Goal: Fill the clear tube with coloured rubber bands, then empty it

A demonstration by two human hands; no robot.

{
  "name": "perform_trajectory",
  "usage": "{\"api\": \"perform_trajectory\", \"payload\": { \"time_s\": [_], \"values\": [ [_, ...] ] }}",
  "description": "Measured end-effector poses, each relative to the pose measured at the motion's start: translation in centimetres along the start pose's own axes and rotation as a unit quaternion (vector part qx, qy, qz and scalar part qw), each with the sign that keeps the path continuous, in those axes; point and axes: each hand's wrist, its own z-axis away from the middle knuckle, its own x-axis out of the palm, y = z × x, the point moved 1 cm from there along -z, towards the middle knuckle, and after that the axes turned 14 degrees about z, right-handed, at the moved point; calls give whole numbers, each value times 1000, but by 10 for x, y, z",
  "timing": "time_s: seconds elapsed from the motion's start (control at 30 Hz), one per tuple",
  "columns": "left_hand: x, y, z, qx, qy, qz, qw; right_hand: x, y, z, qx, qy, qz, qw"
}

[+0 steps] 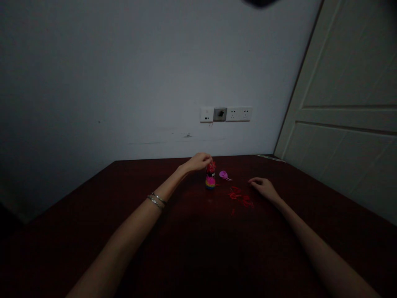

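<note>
From the head view, I saw the left hand (199, 161) reach in from its own side to the top of the red container (211, 170), which stood upright on the worktop (186, 231), its long axis vertical. The container lay just beneath and beside those fingertips, so the left was clearly the nearer hand. Its fingers were bent close together at the top; I could not tell whether they gripped it or only touched it.

On the container's near side I saw a rounded pink, yellow and blue thing (210, 183), seemingly against it, though I couldn't make out whether they were joined.

The right hand (264, 188) rested well apart, on the other side of the container, its fingers loosely curled and partly open, with nothing visible in them. Between the two hands lay the purple piece (223, 175), nearer the container, while the tangled red strands (240, 196) lay just to the near left of the right fingertips.
</note>
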Motion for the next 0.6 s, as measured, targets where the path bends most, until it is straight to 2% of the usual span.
{"api": "perform_trajectory", "payload": {
  "time_s": [0.33, 0.6],
  "values": [
    [10, 8, -1, -3, -21, -114, 993, 0, 0, 1, -4, -3, 5, 1000],
    [6, 14, 1, 4, -35, -128, 991, 0, -1, 2, -3, -5, 8, 1000]
  ]
}}
